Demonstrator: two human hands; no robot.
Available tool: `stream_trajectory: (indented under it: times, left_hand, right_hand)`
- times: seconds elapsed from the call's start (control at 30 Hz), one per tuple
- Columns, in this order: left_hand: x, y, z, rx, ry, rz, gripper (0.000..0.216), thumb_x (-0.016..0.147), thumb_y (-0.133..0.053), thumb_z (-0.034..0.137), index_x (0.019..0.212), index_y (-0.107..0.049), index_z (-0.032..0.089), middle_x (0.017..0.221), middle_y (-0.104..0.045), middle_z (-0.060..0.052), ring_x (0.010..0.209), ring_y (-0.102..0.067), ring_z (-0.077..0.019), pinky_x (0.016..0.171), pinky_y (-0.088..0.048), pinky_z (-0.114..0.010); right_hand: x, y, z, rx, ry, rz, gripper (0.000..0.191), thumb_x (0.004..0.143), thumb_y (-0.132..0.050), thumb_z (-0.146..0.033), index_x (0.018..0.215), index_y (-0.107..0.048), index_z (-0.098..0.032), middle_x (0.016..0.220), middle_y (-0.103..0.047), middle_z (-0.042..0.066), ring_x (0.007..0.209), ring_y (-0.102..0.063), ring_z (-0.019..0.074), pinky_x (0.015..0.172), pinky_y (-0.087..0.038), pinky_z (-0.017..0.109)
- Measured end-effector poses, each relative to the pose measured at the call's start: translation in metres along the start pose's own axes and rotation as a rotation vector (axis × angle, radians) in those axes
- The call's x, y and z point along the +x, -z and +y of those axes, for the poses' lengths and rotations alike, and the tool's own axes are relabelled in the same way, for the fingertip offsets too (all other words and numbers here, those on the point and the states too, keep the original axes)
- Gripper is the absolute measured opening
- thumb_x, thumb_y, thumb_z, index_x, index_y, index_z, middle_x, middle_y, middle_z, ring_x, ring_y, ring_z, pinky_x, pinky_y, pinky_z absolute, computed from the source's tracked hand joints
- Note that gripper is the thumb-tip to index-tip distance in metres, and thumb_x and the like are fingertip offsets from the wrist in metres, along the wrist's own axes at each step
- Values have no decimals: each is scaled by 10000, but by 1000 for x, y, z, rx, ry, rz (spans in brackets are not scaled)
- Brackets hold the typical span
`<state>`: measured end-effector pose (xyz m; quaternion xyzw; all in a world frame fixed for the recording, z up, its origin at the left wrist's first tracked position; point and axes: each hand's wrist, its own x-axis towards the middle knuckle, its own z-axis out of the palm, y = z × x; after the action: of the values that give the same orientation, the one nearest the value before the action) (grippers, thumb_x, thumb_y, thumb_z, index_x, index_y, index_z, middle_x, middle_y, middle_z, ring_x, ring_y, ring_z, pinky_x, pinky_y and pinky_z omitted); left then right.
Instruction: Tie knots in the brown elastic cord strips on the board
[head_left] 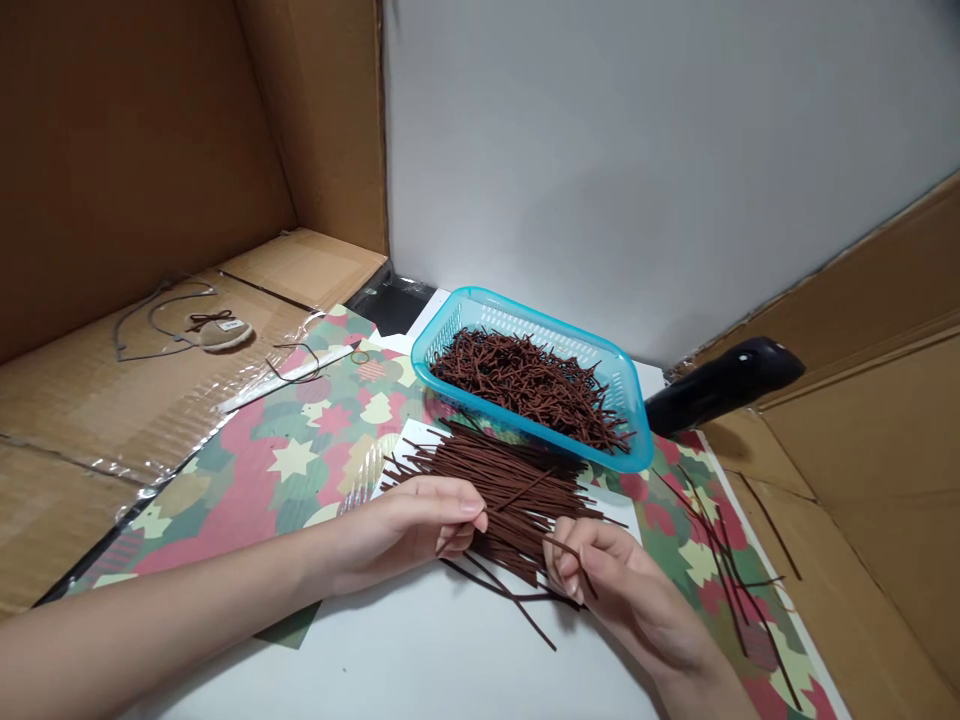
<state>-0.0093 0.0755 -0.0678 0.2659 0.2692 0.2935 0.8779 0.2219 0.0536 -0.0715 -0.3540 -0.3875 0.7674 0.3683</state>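
**Item 1:** left hand (401,530), fingers (469,510) curled and held together, tips at the near edge of the main bundle; whether they grip any strands cannot be told.

**Item 2:** right hand (622,590), fingers (574,560) closed in a pinch on a single brown strand (574,565).

**Item 3:** brown strands (510,495), thin and straight, laid in a loose parallel bundle between both hands, on a white card (412,440). A few stray ends cross the worktop (375,670) on the near side.

**Item 4:** blue slotted plastic basket (622,400), far from the hands and touching the bundle's far edge, filled with a tangle of shorter brown pieces (525,385).

**Item 5:** multicoloured leaf-and-star patterned paper (300,470), under the card; more loose strands (720,570) lie on its right part.

**Item 6:** black handled object (720,385), far right, beside the basket.

**Item 7:** small round beige pad with a dark bow (221,335) and thin wire loops (165,310), far left, on plastic-covered cardboard (150,390).
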Motion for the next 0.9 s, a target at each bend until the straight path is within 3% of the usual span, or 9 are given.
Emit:
stream_trajectory:
  times: [0.27, 0.57, 0.67, 0.8, 0.9]
  left_hand:
    - [1, 0, -2, -11, 12, -30, 167, 706, -730, 245, 671, -657, 99, 594, -491, -1, 565, -380, -95, 556, -274, -211]
    - [0, 0, -4, -189, 38, -40, 160, 695, -743, 207, 648, -632, 101, 605, -492, 4, 580, -394, -89, 568, -279, -204]
    - [-1, -1, -6, -202, 41, -45, 174, 678, -753, 197, 623, -617, 104, 606, -501, 2, 575, -392, -89, 563, -276, -209]
    - [-1, -1, -12, -186, 77, -40, 184, 654, -771, 225, 637, -634, 103, 597, -513, 2, 566, -391, -90, 559, -278, -213]
    - [0, 1, -16, -126, 77, -74, 187, 649, -775, 251, 667, -659, 106, 644, -562, -15, 596, -429, -99, 588, -304, -218]
  right_hand:
    - [3, 0, 9, 313, -50, 33, 148, 657, -811, -280, 641, -717, -167, 547, -465, -25, 575, -396, 97, 529, -342, 186]
    - [4, -9, 9, 369, -28, -89, 166, 662, -809, -285, 639, -689, -173, 523, -439, -31, 555, -353, 108, 538, -317, 201]
    - [2, -15, 7, 404, 10, -17, 184, 622, -834, -267, 611, -676, -175, 588, -478, -19, 572, -379, 106, 554, -346, 210]
    - [-4, -25, 6, 440, 42, 176, 247, 519, -886, -267, 606, -667, -193, 866, -601, 16, 734, -492, 130, 650, -415, 232]
    - [-6, -29, 7, 455, 79, 160, 253, 522, -882, -299, 615, -664, -211, 746, -604, 0, 693, -494, 133, 650, -415, 244]
